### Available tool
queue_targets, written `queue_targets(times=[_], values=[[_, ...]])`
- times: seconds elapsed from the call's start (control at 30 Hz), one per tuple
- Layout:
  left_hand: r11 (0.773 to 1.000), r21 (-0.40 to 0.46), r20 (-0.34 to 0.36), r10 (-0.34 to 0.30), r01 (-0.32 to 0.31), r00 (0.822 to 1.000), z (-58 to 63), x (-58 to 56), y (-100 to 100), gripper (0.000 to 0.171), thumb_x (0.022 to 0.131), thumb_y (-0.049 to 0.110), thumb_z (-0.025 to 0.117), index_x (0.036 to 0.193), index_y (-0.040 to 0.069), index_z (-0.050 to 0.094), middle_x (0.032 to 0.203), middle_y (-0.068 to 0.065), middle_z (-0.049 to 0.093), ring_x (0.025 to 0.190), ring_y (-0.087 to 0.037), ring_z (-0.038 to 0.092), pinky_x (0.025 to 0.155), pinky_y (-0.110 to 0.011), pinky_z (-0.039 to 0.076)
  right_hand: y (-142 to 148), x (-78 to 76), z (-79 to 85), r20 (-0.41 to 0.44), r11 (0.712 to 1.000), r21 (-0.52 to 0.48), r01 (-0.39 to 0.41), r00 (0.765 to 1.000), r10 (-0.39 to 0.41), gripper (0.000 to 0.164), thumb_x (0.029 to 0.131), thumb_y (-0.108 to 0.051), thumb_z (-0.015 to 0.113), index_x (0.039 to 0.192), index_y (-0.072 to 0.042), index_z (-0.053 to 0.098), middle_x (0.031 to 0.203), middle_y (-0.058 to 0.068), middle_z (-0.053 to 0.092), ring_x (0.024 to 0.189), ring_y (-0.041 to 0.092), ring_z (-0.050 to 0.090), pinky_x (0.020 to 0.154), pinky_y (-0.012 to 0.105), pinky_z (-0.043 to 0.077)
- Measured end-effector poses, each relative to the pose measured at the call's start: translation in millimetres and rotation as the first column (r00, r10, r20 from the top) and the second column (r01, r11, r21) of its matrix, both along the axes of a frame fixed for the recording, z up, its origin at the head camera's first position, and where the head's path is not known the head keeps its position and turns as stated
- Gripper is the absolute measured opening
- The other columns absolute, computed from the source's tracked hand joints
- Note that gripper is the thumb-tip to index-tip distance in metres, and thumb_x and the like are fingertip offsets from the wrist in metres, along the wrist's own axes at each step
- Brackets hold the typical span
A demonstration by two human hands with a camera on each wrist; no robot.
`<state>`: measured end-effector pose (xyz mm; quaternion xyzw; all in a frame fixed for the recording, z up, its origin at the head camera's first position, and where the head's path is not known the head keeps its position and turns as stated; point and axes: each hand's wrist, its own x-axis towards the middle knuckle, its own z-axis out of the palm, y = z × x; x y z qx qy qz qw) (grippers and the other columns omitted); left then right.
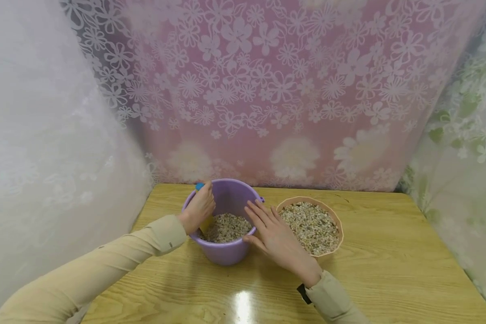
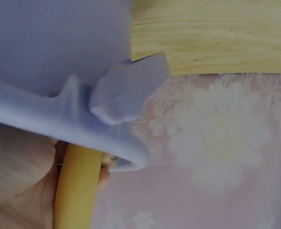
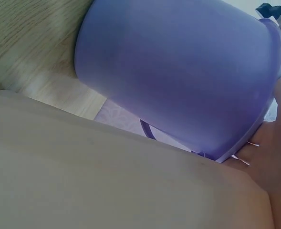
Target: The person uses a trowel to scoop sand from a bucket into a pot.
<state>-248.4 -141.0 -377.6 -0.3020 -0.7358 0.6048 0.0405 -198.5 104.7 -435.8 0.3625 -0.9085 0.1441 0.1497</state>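
Observation:
A purple bucket [image 1: 225, 256] stands on the table with a layer of small mixed gravel [image 1: 228, 228] inside. My left hand [image 1: 200, 207] is at its left rim, fingers curled round the yellow handle [image 2: 78, 191] of a tool. The handle's blue end [image 1: 200, 186] sticks out above the fist; its lower end, down by the gravel at the left wall, is mostly hidden, so I cannot tell the tool's kind. My right hand [image 1: 277, 238] rests on the bucket's right rim with fingers extended. In the right wrist view, the bucket's outer wall [image 3: 178, 71] appears tilted.
A peach-coloured bowl [image 1: 341, 229] filled with similar gravel sits just right of the bucket, partly behind my right hand. Both stand on a wood-grain table [image 1: 389, 252]. Flowered curtains [image 1: 267, 112] hang behind and at both sides.

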Motion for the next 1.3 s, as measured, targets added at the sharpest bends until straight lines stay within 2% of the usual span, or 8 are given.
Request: queue_targets(times=[0.17, 0.43, 0.5, 0.67, 0.83, 1.07, 1.17, 1.3], values=[[0.99, 0.129, 0.004, -0.05, 0.049, 0.999, -9.6, -10.3, -5.6, 0.024, 0.101, 0.029, 0.062, 0.124, 0.027, 0.07, 0.118, 0.004, 0.072, 0.115, -0.019, 0.06, 0.101, -0.039, 0.036, 0.1, -0.4, -1.0, -0.015, 1.0, -0.005, 0.007, 1.0, -0.007, 0.075, 0.105, -0.057, 0.035, 0.158, -0.005, 0.031, 0.165, 0.011, 0.028, 0.154, 0.031, 0.021, 0.121, 0.052, 0.019], [0.961, 0.257, 0.009, -0.109, 0.103, 0.994, -22.1, -10.0, -13.4, 0.011, 0.097, 0.025, 0.068, 0.104, 0.025, 0.075, 0.095, 0.004, 0.073, 0.086, -0.019, 0.056, 0.093, -0.038, 0.038, -1.4, 1.0, -1.7, -0.001, 1.0, -0.015, 0.01, 1.0, -0.01, 0.076, 0.106, -0.059, 0.03, 0.158, -0.003, 0.03, 0.165, 0.013, 0.029, 0.154, 0.031, 0.021, 0.121, 0.051, 0.02], [0.943, 0.314, -0.012, -0.11, 0.108, 0.994, -24.1, -9.0, -13.2, 0.007, 0.096, 0.026, 0.069, 0.094, 0.024, 0.076, 0.086, 0.005, 0.071, 0.077, -0.017, 0.05, 0.088, -0.035, 0.038, -1.4, 1.3, -1.7, -0.001, 1.0, -0.016, 0.009, 1.0, -0.009, 0.076, 0.106, -0.058, 0.028, 0.158, -0.002, 0.03, 0.165, 0.013, 0.029, 0.154, 0.031, 0.02, 0.121, 0.05, 0.02], [0.884, 0.454, -0.043, -0.101, 0.109, 0.994, -27.0, -7.4, -9.9, 0.026, 0.092, 0.028, 0.072, 0.068, 0.021, 0.064, 0.066, 0.006, 0.06, 0.066, -0.019, 0.024, 0.072, -0.032, 0.027, -1.8, 1.7, -0.9, 0.007, 1.0, -0.003, 0.01, 1.0, -0.01, 0.075, 0.106, -0.058, 0.029, 0.159, -0.004, 0.027, 0.165, 0.012, 0.027, 0.155, 0.029, 0.017, 0.122, 0.047, 0.018], [0.849, 0.528, 0.019, -0.048, 0.031, 0.999, -30.1, -9.0, -7.1, 0.023, 0.091, 0.026, 0.073, 0.07, 0.019, 0.067, 0.071, 0.004, 0.065, 0.068, -0.017, 0.039, 0.075, -0.033, 0.032, -1.5, 1.9, -0.1, 0.013, 1.0, 0.007, 0.014, 1.0, -0.014, 0.073, 0.107, -0.055, 0.034, 0.159, -0.005, 0.027, 0.166, 0.011, 0.027, 0.155, 0.028, 0.017, 0.123, 0.046, 0.018], [0.695, 0.719, 0.098, -0.086, -0.011, 0.992, -41.9, -10.7, -4.6, 0.037, 0.091, 0.042, 0.068, 0.067, 0.014, 0.069, 0.07, -0.002, 0.064, 0.069, -0.019, 0.046, 0.075, -0.036, 0.037, -1.0, 2.3, -1.7, -0.008, 1.0, -0.011, 0.012, 1.0, -0.012, 0.074, 0.107, -0.056, 0.034, 0.159, -0.003, 0.028, 0.164, 0.013, 0.029, 0.154, 0.029, 0.02, 0.122, 0.046, 0.019], [0.677, 0.736, 0.101, -0.073, -0.025, 0.992, -41.5, -10.2, -4.9, 0.038, 0.09, 0.045, 0.068, 0.068, 0.014, 0.069, 0.07, -0.003, 0.064, 0.07, -0.02, 0.048, 0.075, -0.036, 0.037, -1.7, 1.4, -2.0, -0.01, 1.0, -0.011, 0.007, 1.0, -0.007, 0.075, 0.106, -0.056, 0.033, 0.159, -0.003, 0.028, 0.165, 0.013, 0.028, 0.154, 0.029, 0.019, 0.122, 0.046, 0.019], [0.615, 0.785, 0.129, -0.057, -0.067, 0.99, -38.6, -10.0, -4.1, 0.043, 0.093, 0.048, 0.065, 0.068, 0.013, 0.068, 0.071, -0.004, 0.063, 0.072, -0.022, 0.052, 0.075, -0.038, 0.041, -1.6, 1.0, -2.0, -0.01, 1.0, -0.007, 0.009, 1.0, -0.009, 0.076, 0.106, -0.058, 0.029, 0.159, -0.003, 0.028, 0.165, 0.013, 0.028, 0.154, 0.03, 0.019, 0.121, 0.048, 0.022]])
